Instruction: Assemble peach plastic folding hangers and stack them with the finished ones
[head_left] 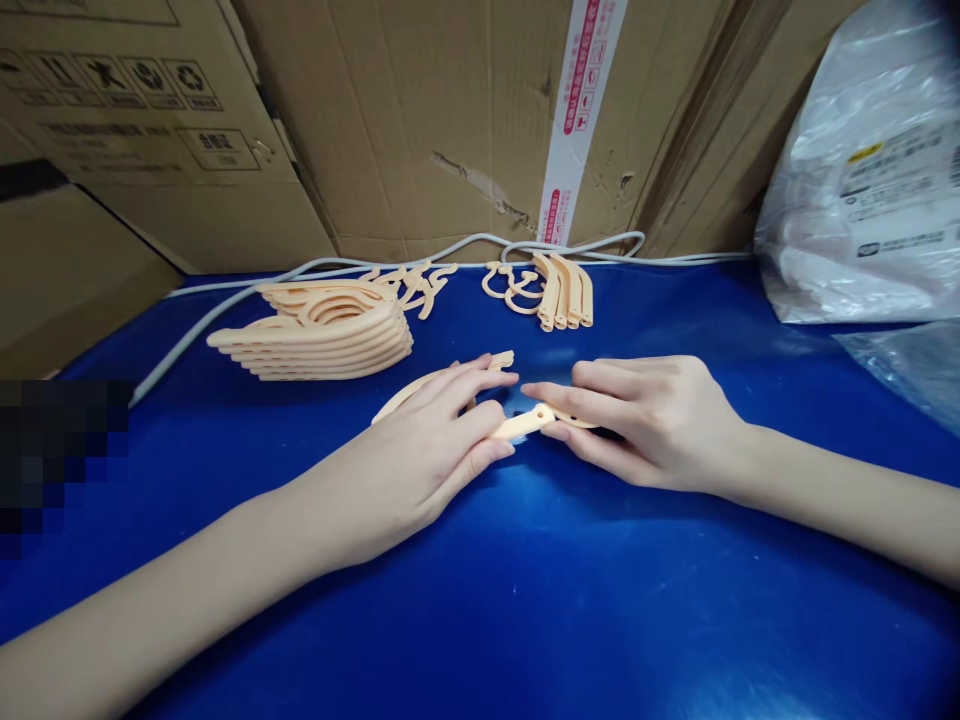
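Note:
My left hand point(442, 430) is closed around a cream plastic hanger arm point(517, 425), thumb and fingers on either side. The arm's curved far part point(405, 395) shows beyond the hand. At the arm's right end, which has a round hole, the fingertips of my right hand point(645, 415) pinch another cream hanger piece point(574, 418). The two pieces meet or overlap there; whether they are joined I cannot tell. My right hand's fingers hide most of the second piece. Both hands are low over the blue table surface point(525, 600).
A stack of cream hanger parts point(322, 335) lies at the back left, with loose hooks point(420, 287) behind it. More hooks point(514, 288) and several short arms point(566, 292) lie back centre. A grey cable point(300, 272) runs along cardboard boxes point(420, 120). A plastic-wrapped package point(870, 180) stands right.

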